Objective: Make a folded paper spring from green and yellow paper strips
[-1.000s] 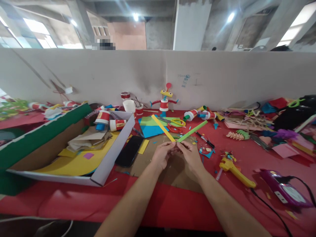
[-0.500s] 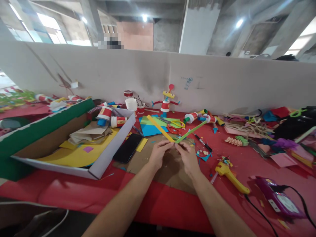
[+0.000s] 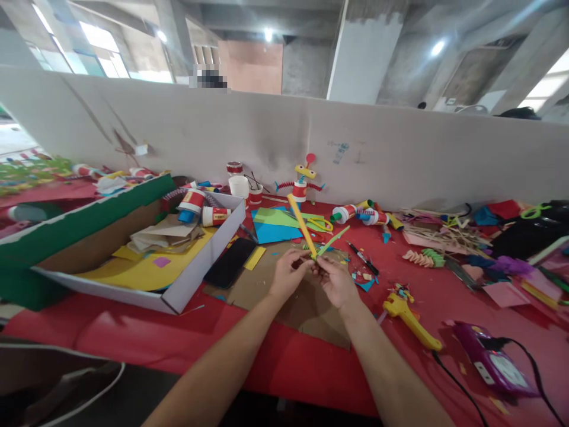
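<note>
A yellow paper strip (image 3: pixel 301 219) and a green paper strip (image 3: pixel 334 238) cross at their lower ends, with a small folded part at the join. My left hand (image 3: pixel 288 274) pinches this join from the left, its fingers partly hiding it. From the other side my right hand (image 3: pixel 336 281) grips the same spot between thumb and fingers. The yellow strip stands up and leans left; the green one slants up to the right. Both hands are over a brown cardboard sheet (image 3: pixel 288 314) on the red table.
Left stands a box (image 3: pixel 171 296) holding paper and cup figures; a black phone (image 3: pixel 231 264) lies beside it. A cup robot figure (image 3: pixel 299 191) stands behind coloured paper (image 3: pixel 269 232). To the right are a pen (image 3: pixel 362 258), a yellow glue gun (image 3: pixel 411 320) and a purple power strip (image 3: pixel 493 359).
The yellow strip has swung from leaning far left to more upright. The green strip's free end shows shorter and lower. My fingers have shifted around the join; the view has moved slightly.
</note>
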`<state>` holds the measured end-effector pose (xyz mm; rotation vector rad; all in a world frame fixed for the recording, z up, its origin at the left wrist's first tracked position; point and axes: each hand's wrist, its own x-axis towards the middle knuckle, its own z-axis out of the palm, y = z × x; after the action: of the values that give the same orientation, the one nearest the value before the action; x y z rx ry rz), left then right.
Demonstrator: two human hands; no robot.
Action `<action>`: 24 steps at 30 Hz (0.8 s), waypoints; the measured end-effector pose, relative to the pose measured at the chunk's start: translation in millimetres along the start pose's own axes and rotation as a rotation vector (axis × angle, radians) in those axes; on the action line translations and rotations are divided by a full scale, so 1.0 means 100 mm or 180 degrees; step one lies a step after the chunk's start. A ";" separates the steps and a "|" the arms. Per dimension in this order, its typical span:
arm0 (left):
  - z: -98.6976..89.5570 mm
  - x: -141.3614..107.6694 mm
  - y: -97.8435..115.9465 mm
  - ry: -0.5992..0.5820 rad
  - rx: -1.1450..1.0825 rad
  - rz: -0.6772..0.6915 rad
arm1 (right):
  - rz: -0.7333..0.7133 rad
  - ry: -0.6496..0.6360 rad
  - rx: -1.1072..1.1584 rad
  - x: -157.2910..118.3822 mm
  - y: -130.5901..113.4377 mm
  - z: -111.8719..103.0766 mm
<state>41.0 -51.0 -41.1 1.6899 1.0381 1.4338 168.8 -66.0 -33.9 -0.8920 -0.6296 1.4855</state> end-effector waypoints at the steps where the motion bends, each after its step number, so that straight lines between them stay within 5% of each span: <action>1: 0.01 0.00 -0.01 -0.0057 -0.0106 -0.0027 | -0.0036 -0.0030 -0.0160 -0.01 0.00 0.01; 9: -0.02 -0.01 0.00 -0.0365 -0.0640 -0.0630 | -0.0199 0.0029 -0.0983 -0.06 0.00 0.04; 16: 0.13 -0.04 0.09 -0.0019 -0.1295 -0.1430 | -0.0316 0.0184 -0.0809 -0.03 0.04 0.01; 24: 0.06 -0.06 -0.08 -0.0217 -0.1849 -0.1741 | -0.0677 0.0163 -0.1705 0.00 0.10 -0.06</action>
<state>45.4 -52.1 -52.0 0.9376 0.8454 1.1510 168.0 -67.9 -45.0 -1.2224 -1.0772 1.1125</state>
